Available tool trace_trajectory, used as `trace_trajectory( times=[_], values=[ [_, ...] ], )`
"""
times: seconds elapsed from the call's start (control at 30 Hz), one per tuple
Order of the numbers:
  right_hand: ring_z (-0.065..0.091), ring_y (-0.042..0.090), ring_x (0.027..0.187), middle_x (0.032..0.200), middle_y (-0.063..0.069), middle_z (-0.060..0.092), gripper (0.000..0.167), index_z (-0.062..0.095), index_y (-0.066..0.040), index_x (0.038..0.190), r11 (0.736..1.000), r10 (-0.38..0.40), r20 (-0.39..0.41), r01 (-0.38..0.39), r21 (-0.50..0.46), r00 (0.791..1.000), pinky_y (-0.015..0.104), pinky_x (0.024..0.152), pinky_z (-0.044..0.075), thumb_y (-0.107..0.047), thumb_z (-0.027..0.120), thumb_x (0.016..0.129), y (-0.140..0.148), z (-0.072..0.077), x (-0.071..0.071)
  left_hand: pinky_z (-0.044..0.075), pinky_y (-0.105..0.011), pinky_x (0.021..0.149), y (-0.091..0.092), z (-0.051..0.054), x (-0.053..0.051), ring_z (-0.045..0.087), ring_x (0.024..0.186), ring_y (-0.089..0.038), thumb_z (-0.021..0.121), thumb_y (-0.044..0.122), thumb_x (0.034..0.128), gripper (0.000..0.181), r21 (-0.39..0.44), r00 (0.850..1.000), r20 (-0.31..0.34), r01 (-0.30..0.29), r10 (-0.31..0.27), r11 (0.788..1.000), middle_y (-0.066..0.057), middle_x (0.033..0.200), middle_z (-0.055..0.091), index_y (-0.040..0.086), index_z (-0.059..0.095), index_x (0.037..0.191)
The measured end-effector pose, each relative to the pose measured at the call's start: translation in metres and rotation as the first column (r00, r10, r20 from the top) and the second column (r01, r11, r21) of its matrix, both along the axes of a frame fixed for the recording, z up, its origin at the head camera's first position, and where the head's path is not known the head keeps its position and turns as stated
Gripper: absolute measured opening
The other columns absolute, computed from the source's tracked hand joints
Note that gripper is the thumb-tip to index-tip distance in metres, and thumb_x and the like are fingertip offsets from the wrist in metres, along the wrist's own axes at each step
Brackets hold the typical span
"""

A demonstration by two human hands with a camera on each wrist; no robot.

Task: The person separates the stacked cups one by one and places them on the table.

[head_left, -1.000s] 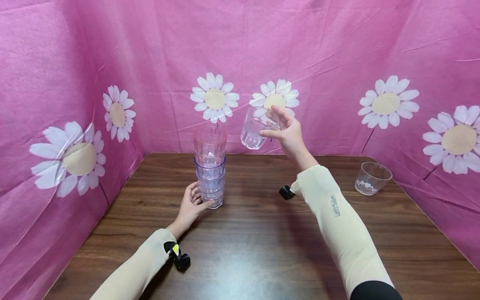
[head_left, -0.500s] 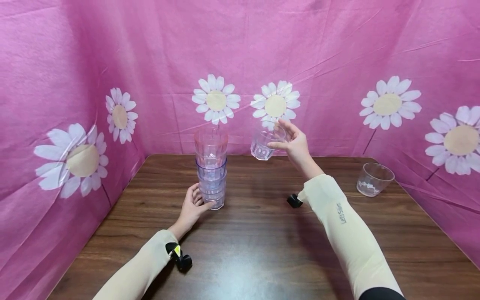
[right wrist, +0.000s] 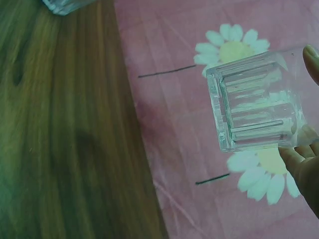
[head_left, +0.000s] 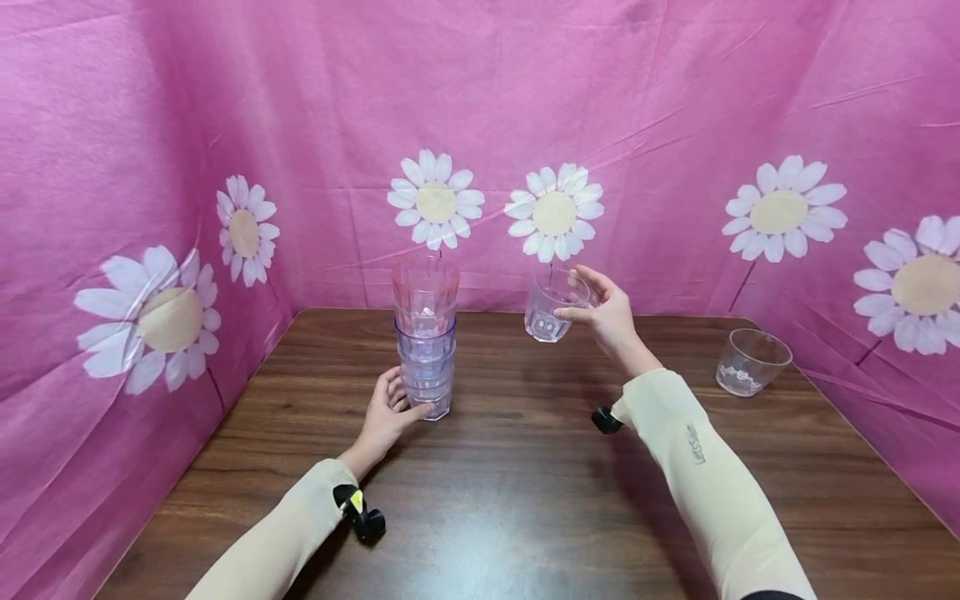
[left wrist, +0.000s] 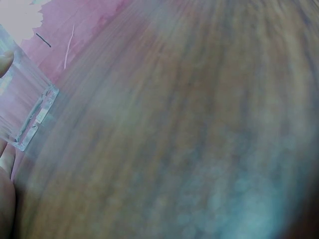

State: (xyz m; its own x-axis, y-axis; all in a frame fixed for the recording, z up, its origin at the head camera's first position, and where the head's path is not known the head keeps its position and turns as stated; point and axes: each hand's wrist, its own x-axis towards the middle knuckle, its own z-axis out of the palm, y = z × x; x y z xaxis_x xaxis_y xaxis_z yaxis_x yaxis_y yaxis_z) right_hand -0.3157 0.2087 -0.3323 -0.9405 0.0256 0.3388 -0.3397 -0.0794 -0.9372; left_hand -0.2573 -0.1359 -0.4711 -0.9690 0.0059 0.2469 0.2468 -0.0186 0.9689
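On the table's left half stands an upright stack of clear tumblers (head_left: 426, 367), with a pink-tinted one on top and a blue-rimmed one below it. My left hand (head_left: 385, 418) grips the stack near its base, thumb in front and fingers round the left side. The lowest tumbler's base (left wrist: 37, 117) shows at the left wrist view's edge. My right hand (head_left: 613, 321) holds a single clear tumbler (head_left: 546, 323) between thumb and fingers, upright and raised over the back of the table. Its ribbed wall (right wrist: 259, 109) faces the right wrist camera.
Another clear glass (head_left: 741, 382), with a white marking, stands alone at the right rear of the brown wooden table (head_left: 510, 500). A pink cloth (head_left: 645, 100) with white daisies hangs behind and at both sides. Part of a clear base (right wrist: 67, 6) shows in the right wrist view.
My right hand has lowered the single tumbler and carried it rightward, away from the stack. The left hand keeps its grip on the stack's base. The head view has shifted slightly.
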Motion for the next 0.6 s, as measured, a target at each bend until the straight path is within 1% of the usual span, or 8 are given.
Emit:
trace_trajectory(
  times=[0.1, 0.2, 0.33, 0.47, 0.53, 0.6],
  values=[
    [0.041, 0.034, 0.138, 0.150, 0.027, 0.039, 0.085, 0.036, 0.009, 0.147, 1.000, -0.013, 0.008, 0.013, 0.003, 1.000, 0.033, 0.110, 0.038, 0.027, 0.069, 0.070, 0.006, -0.007, 0.000, 0.044, -0.025, 0.098, 0.000, 0.000, 0.000, 0.054, 0.111, -0.014, 0.073, -0.015, 0.0775, 0.077, 0.001, 1.000, 0.001, 0.001, -0.001, 1.000, -0.028, 0.135, 0.050, -0.009, 0.031, 0.141],
    [0.040, 0.035, 0.138, 0.149, 0.027, 0.040, 0.084, 0.036, 0.010, 0.147, 0.999, -0.031, 0.018, 0.031, 0.018, 0.999, 0.032, 0.111, 0.037, 0.027, 0.068, 0.070, 0.012, -0.013, 0.001, 0.044, -0.026, 0.099, 0.000, 0.000, 0.000, 0.054, 0.111, -0.015, 0.073, -0.015, 0.0771, 0.077, 0.001, 1.000, -0.002, 0.000, 0.000, 1.000, -0.028, 0.135, 0.050, -0.009, 0.031, 0.141],
    [0.042, 0.030, 0.137, 0.148, 0.023, 0.044, 0.085, 0.037, 0.008, 0.147, 0.998, -0.052, 0.041, 0.050, 0.044, 0.998, 0.029, 0.110, 0.037, 0.024, 0.070, 0.071, 0.019, -0.020, 0.003, 0.044, -0.026, 0.099, 0.000, 0.000, 0.000, 0.054, 0.111, -0.014, 0.073, -0.016, 0.0773, 0.076, 0.001, 1.000, -0.003, -0.003, 0.003, 1.000, -0.028, 0.135, 0.050, -0.008, 0.031, 0.141],
    [0.045, 0.025, 0.135, 0.146, 0.018, 0.047, 0.086, 0.038, 0.007, 0.147, 0.997, -0.067, 0.054, 0.064, 0.046, 0.996, 0.027, 0.109, 0.039, 0.023, 0.072, 0.070, 0.027, -0.027, 0.004, 0.044, -0.027, 0.099, 0.000, 0.000, 0.000, 0.054, 0.110, -0.014, 0.073, -0.016, 0.0777, 0.076, 0.002, 1.000, 0.002, -0.002, 0.002, 1.000, -0.028, 0.136, 0.050, -0.009, 0.031, 0.141],
    [0.047, 0.023, 0.132, 0.141, 0.015, 0.051, 0.086, 0.038, 0.007, 0.147, 0.997, -0.074, 0.055, 0.071, 0.040, 0.996, 0.029, 0.109, 0.039, 0.023, 0.072, 0.069, 0.032, -0.031, 0.005, 0.044, -0.027, 0.099, 0.000, 0.000, 0.001, 0.054, 0.110, -0.014, 0.073, -0.016, 0.0777, 0.077, 0.002, 1.000, 0.003, -0.002, 0.002, 1.000, -0.028, 0.136, 0.050, -0.009, 0.030, 0.141],
    [0.051, 0.018, 0.127, 0.134, 0.008, 0.055, 0.086, 0.038, 0.008, 0.147, 0.997, -0.080, 0.062, 0.079, 0.022, 0.995, 0.032, 0.110, 0.038, 0.025, 0.072, 0.069, 0.036, -0.035, 0.005, 0.044, -0.027, 0.099, 0.000, 0.001, 0.001, 0.054, 0.111, -0.014, 0.073, -0.016, 0.0776, 0.077, 0.000, 1.000, 0.003, -0.002, 0.002, 1.000, -0.028, 0.136, 0.049, -0.009, 0.031, 0.141]
  ],
)
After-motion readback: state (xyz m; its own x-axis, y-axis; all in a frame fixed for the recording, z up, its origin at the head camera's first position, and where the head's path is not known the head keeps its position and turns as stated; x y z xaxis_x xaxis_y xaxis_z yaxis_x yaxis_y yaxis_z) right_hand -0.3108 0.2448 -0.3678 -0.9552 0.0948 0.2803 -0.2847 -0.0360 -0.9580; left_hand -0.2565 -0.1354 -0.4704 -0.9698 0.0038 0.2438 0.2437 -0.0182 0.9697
